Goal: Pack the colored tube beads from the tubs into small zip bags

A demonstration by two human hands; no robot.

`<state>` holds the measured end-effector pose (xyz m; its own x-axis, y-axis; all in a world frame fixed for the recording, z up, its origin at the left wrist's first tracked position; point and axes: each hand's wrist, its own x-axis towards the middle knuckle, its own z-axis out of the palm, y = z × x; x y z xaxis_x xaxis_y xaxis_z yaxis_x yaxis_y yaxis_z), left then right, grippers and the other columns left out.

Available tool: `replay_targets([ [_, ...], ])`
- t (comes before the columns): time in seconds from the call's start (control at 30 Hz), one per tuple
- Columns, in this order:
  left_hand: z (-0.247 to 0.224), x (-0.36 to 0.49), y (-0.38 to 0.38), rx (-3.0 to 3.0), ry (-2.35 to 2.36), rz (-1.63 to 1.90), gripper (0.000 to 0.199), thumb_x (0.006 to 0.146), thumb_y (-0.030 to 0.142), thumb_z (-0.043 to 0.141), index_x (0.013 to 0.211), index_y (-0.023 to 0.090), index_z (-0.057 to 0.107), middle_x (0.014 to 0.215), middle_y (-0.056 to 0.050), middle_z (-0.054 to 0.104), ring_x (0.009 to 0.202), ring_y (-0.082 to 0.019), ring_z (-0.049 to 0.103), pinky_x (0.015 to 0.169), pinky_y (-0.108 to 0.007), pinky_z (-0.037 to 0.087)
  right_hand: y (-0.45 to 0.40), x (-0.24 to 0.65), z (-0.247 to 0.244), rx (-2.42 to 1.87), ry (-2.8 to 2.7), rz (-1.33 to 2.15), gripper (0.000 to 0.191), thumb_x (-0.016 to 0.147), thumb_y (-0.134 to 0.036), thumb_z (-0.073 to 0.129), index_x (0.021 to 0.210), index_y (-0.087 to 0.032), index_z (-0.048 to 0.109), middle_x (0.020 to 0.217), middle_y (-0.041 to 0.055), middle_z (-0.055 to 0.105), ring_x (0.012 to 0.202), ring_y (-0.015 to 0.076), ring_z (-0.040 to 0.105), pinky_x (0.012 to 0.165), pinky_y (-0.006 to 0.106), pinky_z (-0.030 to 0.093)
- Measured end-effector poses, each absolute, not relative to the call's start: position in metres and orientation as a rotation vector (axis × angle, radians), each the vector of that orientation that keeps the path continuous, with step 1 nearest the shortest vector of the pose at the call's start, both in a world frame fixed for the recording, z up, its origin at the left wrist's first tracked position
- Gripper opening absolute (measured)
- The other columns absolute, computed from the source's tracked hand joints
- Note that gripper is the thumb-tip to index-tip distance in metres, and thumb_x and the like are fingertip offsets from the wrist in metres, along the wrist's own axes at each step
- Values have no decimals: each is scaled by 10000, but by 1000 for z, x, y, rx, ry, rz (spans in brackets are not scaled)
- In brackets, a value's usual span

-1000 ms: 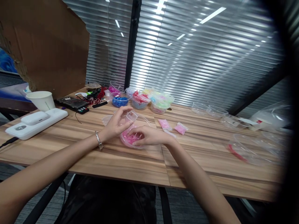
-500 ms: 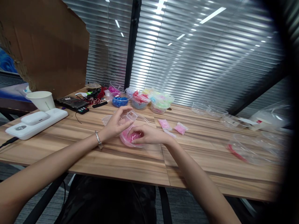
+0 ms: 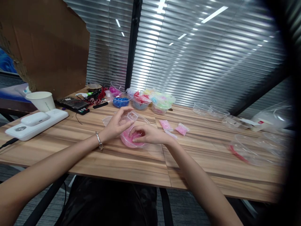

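Note:
A clear round bowl (image 3: 128,143) with pink pieces in it sits on the wooden table in front of me. My right hand (image 3: 143,134) reaches into it, thumb and fingers curled around some of the pink pieces. My left hand (image 3: 119,123), with a silver bracelet at the wrist, is closed on a small clear square container (image 3: 132,116) above the bowl's back edge. Right of the bowl lie two small bags of pink pieces (image 3: 166,125) (image 3: 182,129) and a flat clear bag (image 3: 171,134).
Bowls with blue (image 3: 120,102), red (image 3: 141,99) and pale green contents stand at the back. Clear containers (image 3: 246,150) are on the right. A paper cup (image 3: 42,101), white power bank (image 3: 37,125), remote and tall cardboard (image 3: 54,47) are on the left.
The fingers of my right hand have shifted slightly among the pink pieces in the bowl. My left hand has barely moved.

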<state>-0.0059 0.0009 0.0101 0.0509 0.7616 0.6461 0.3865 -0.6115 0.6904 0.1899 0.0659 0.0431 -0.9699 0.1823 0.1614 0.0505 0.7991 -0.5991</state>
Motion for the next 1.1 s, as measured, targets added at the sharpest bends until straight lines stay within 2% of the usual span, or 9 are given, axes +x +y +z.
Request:
replay_targets([
  [0.37, 7, -8, 3, 1990, 1173, 1568, 483, 860, 377, 620, 1285, 233, 438, 1304, -107, 503, 1233, -272, 486, 1072, -460, 385, 66, 189, 43, -209, -2697, 1015, 76, 846, -197, 638, 919, -192, 660, 979, 20, 644, 895, 163, 592, 821, 315, 475],
  [0.5, 7, -8, 3, 1972, 1169, 1570, 475, 863, 378, 616, 1279, 229, 442, 1290, -104, 508, 1224, -268, 489, 1061, -445, 395, 66, 190, 43, -196, -2649, 1081, 88, 850, -180, 627, 933, -189, 657, 978, 17, 648, 912, 158, 601, 838, 303, 477],
  [0.77, 11, -7, 1, 1966, 1196, 1545, 459, 878, 390, 596, 1274, 215, 442, 1291, -99, 504, 1208, -257, 496, 1040, -407, 411, 68, 189, 41, -192, -2518, 1229, 133, 841, -262, 659, 955, -194, 663, 956, 19, 663, 900, 173, 617, 841, 314, 484],
  [1.1, 8, -9, 5, 1989, 1205, 1553, 444, 889, 394, 580, 1268, 208, 444, 1273, -114, 526, 1210, -271, 500, 1054, -443, 385, 72, 188, 38, -232, -2363, 1402, 175, 829, -294, 676, 977, -199, 666, 994, 34, 656, 923, 171, 613, 830, 306, 487],
])
